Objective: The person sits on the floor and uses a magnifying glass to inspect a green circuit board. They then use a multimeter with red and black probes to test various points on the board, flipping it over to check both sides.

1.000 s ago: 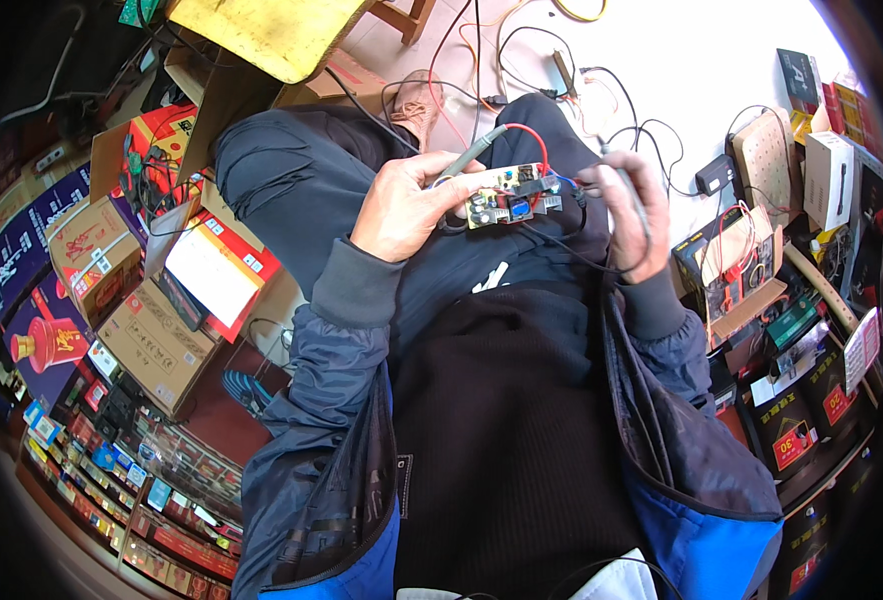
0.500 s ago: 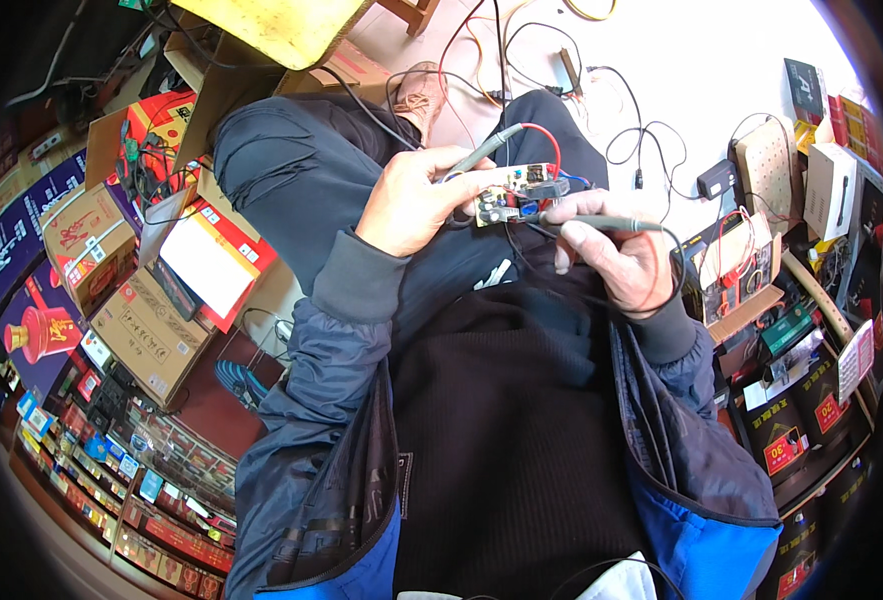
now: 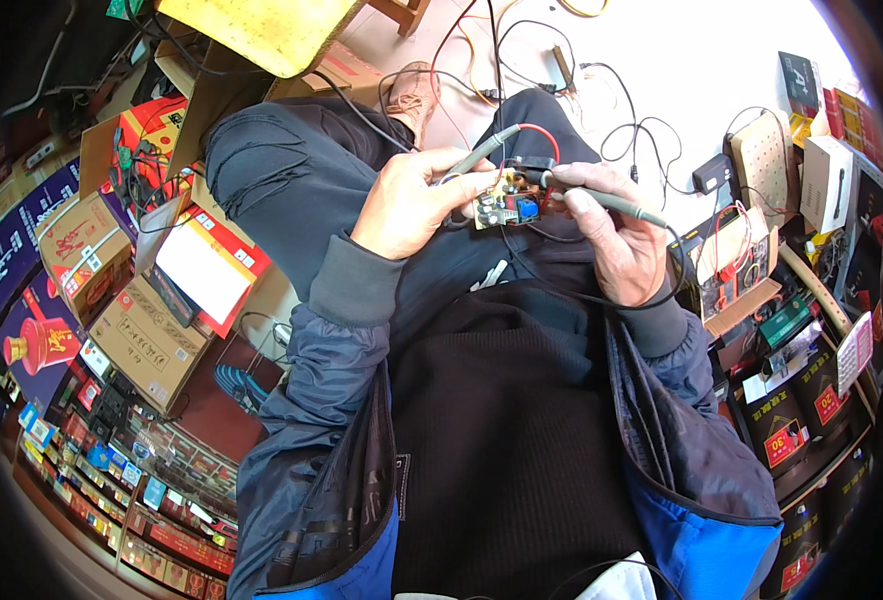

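Above my lap, my left hand [image 3: 401,208] grips the left edge of a small circuit board [image 3: 509,210] crowded with components, a blue one among them. A grey test probe [image 3: 489,150] with a red lead also rests in that hand, slanting up past the thumb and fingers. Between the thumb and fingers of my right hand [image 3: 623,240] is a second grey test probe [image 3: 616,204], its black lead looping down around the wrist. This probe points left at the upper right part of the board. Whether its tip touches anything is too small to tell.
Cardboard boxes [image 3: 151,335] and a red box with a white sheet stand on the left, near shelves of small packs. A yellow surface [image 3: 261,30] juts in at the top. Black cables [image 3: 633,120] trail over the pale floor. A white box [image 3: 827,185] stands at right.
My right hand has shifted slightly up, and its probe has moved from the board's lower right to its upper right part. The board's face shows more fully now. My left hand keeps its hold.
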Available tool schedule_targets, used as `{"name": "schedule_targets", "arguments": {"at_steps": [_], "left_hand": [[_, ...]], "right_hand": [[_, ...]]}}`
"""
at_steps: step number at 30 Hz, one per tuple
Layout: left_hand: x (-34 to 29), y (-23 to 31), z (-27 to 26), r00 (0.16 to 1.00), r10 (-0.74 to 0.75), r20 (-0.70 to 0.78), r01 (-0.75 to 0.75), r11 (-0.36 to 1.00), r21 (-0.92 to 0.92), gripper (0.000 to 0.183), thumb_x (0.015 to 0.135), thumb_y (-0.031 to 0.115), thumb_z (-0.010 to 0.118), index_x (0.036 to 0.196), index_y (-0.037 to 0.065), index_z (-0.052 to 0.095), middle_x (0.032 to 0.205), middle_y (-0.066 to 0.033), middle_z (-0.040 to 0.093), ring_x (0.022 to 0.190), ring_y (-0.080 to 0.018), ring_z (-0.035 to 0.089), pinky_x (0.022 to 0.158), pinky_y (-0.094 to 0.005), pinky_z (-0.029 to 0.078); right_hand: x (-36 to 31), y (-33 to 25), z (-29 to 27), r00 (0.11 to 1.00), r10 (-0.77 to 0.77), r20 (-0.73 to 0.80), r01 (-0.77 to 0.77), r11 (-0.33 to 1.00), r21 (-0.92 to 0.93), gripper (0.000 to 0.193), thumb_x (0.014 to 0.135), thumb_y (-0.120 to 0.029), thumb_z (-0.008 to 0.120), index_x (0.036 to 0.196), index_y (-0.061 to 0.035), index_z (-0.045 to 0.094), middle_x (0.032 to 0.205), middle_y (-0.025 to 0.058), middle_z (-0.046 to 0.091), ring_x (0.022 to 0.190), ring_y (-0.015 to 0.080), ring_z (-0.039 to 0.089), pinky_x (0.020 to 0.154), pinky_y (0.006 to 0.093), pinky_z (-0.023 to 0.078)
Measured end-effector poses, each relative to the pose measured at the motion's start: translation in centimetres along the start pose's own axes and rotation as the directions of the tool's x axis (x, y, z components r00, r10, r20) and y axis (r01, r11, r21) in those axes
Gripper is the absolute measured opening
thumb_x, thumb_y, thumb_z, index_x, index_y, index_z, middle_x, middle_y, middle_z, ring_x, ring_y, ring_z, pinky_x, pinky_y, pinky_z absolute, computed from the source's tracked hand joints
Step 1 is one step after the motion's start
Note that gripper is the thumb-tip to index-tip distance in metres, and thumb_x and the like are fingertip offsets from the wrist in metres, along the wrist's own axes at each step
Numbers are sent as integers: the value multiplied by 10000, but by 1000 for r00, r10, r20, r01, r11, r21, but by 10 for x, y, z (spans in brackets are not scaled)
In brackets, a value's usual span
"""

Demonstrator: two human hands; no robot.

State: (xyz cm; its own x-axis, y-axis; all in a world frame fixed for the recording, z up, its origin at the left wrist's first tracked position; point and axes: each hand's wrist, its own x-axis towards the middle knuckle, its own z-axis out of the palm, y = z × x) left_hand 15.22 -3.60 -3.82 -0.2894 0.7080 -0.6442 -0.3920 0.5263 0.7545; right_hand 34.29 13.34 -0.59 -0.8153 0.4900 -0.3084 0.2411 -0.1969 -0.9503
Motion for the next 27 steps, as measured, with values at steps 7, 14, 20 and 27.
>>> {"name": "schedule_targets", "arguments": {"at_steps": [7, 14, 20, 27], "left_hand": [[-1, 3, 1, 1000, 0, 13, 1, 998, -60, 288, 992, 146, 753, 1186, -66, 742, 918, -22, 705, 805, -58, 591, 730, -223, 477], [-1, 6, 1, 999, -31, 30, 34, 995, -92, 293, 995, 148, 749, 1190, -71, 734, 929, -17, 703, 809, -52, 584, 738, -217, 473], [-1, 5, 2, 999, -11, 42, 14, 998, -62, 299, 999, 154, 746, 1193, -73, 733, 936, -21, 709, 814, -52, 593, 744, -212, 478], [0, 4, 3, 999, -29, 27, 30, 999, -45, 302, 997, 139, 744, 1205, -79, 732, 942, -25, 719, 820, -55, 604, 747, -214, 486]], "right_hand": [[-7, -3, 4, 997, 72, -23, -71, 997, 26, 183, 1020, -74, 669, 1183, 6, 697, 980, 61, 703, 860, 103, 626, 788, 254, 505], [-4, -3, 9, 996, -69, 54, 81, 961, -263, 142, 992, -92, 728, 1098, -12, 679, 845, 35, 662, 738, 79, 572, 677, 258, 488], [-2, -4, 9, 999, -13, 44, 24, 968, -249, 140, 994, -97, 727, 1089, -4, 682, 844, 48, 675, 725, 85, 573, 673, 260, 493], [1, -9, 11, 996, 78, 41, -68, 976, -208, 140, 1000, -107, 720, 1074, 6, 680, 838, 60, 684, 744, 92, 592, 694, 269, 513]]}}
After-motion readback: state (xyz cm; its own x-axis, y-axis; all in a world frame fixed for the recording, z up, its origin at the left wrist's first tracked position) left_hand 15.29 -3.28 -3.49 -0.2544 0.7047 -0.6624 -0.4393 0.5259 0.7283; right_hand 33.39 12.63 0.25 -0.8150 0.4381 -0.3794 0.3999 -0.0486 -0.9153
